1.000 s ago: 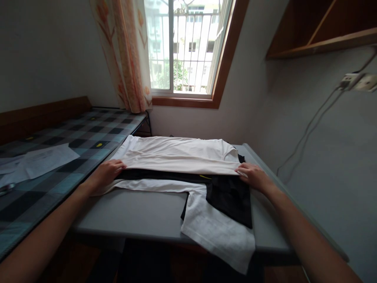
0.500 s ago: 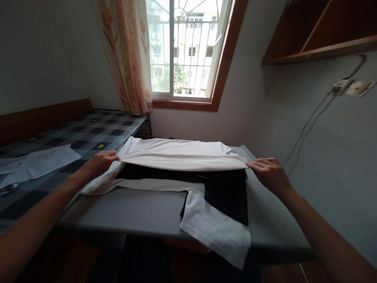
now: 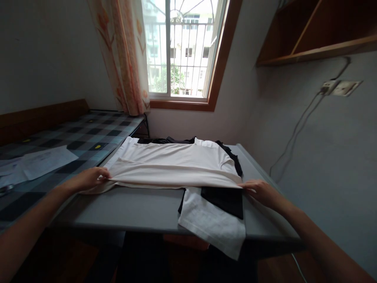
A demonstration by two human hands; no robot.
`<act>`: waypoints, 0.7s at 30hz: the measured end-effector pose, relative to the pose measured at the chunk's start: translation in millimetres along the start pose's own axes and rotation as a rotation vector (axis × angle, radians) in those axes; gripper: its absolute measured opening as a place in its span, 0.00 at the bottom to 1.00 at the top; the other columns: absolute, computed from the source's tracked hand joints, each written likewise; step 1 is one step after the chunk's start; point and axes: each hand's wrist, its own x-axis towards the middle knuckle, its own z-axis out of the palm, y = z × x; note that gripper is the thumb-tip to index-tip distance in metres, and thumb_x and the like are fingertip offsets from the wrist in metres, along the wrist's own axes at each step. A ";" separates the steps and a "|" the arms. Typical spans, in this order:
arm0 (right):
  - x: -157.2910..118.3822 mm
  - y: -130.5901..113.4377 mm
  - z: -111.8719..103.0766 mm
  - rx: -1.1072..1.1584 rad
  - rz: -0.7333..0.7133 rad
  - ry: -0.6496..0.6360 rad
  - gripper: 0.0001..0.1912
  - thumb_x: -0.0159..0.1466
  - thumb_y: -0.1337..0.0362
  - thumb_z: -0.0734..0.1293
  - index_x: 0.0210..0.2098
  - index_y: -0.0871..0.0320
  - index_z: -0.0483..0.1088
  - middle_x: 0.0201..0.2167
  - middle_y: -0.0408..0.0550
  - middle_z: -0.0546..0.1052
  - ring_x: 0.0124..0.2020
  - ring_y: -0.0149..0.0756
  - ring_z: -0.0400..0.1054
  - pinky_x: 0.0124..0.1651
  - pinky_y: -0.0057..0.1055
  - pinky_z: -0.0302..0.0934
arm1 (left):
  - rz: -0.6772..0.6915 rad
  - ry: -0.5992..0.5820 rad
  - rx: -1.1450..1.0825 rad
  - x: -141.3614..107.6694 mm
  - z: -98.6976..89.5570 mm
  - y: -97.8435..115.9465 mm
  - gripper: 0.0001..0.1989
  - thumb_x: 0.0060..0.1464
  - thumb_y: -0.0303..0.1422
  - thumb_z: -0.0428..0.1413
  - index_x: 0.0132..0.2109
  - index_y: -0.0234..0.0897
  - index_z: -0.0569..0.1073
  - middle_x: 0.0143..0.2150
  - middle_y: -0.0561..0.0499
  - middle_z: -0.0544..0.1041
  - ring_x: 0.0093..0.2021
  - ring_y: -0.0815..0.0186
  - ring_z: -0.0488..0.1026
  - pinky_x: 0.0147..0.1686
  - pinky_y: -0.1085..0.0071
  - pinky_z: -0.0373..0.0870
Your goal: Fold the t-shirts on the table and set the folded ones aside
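A white garment (image 3: 173, 157) lies across the grey table, its near part folded over in a long flat strip. My left hand (image 3: 93, 177) pinches the strip's left end, and my right hand (image 3: 259, 191) pinches its right end near the black cloth. Below the fold, a white sleeve (image 3: 213, 222) hangs over the table's front edge. A piece of black cloth (image 3: 225, 199) shows between the fold and that sleeve. More black fabric (image 3: 231, 151) sticks out behind the white garment at the back and right.
The grey table (image 3: 132, 210) stands before a barred window. Left of it is a bed (image 3: 67, 135) with a checked cover, bearing papers (image 3: 48, 161). A wooden shelf (image 3: 318, 49) and a wall socket (image 3: 341, 87) with a cable are at the right.
Both hands have moved down toward the front edge with the white fabric, which now covers most of the black cloth in front. Black fabric has come into view along the back.
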 end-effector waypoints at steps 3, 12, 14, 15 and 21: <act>2.3 -2.0 -5.3 0.114 0.020 -0.026 0.14 0.65 0.57 0.63 0.39 0.52 0.81 0.38 0.50 0.82 0.38 0.44 0.77 0.43 0.38 0.70 | -0.025 -0.210 -0.109 7.2 -6.1 6.1 0.17 0.53 0.48 0.55 0.39 0.41 0.80 0.35 0.53 0.82 0.35 0.64 0.76 0.36 0.73 0.70; 85.5 0.3 19.5 0.268 0.161 0.263 0.17 0.64 0.56 0.63 0.47 0.54 0.76 0.39 0.50 0.81 0.39 0.43 0.76 0.45 0.39 0.70 | 0.244 0.145 -0.204 81.9 33.7 90.5 0.25 0.61 0.50 0.47 0.49 0.38 0.78 0.51 0.43 0.78 0.50 0.58 0.76 0.53 0.63 0.70; 117.9 0.3 27.6 0.305 0.169 0.252 0.14 0.64 0.59 0.64 0.44 0.55 0.77 0.40 0.51 0.81 0.40 0.42 0.76 0.46 0.38 0.70 | 0.307 0.167 -0.201 100.8 49.6 111.3 0.24 0.63 0.48 0.46 0.52 0.39 0.77 0.54 0.43 0.77 0.53 0.58 0.74 0.55 0.61 0.69; 134.1 0.3 30.8 0.319 0.184 0.250 0.13 0.63 0.60 0.64 0.44 0.56 0.77 0.40 0.52 0.81 0.41 0.42 0.76 0.47 0.38 0.70 | 0.323 0.179 -0.175 108.4 57.7 119.1 0.23 0.63 0.47 0.47 0.54 0.39 0.76 0.55 0.43 0.76 0.55 0.57 0.73 0.56 0.60 0.68; 213.6 5.9 41.1 0.293 0.364 0.266 0.17 0.63 0.68 0.64 0.50 0.62 0.75 0.47 0.57 0.80 0.46 0.41 0.75 0.52 0.36 0.66 | 0.297 0.197 -0.058 122.1 91.4 131.2 0.22 0.65 0.45 0.47 0.56 0.39 0.75 0.61 0.40 0.71 0.63 0.53 0.66 0.62 0.51 0.61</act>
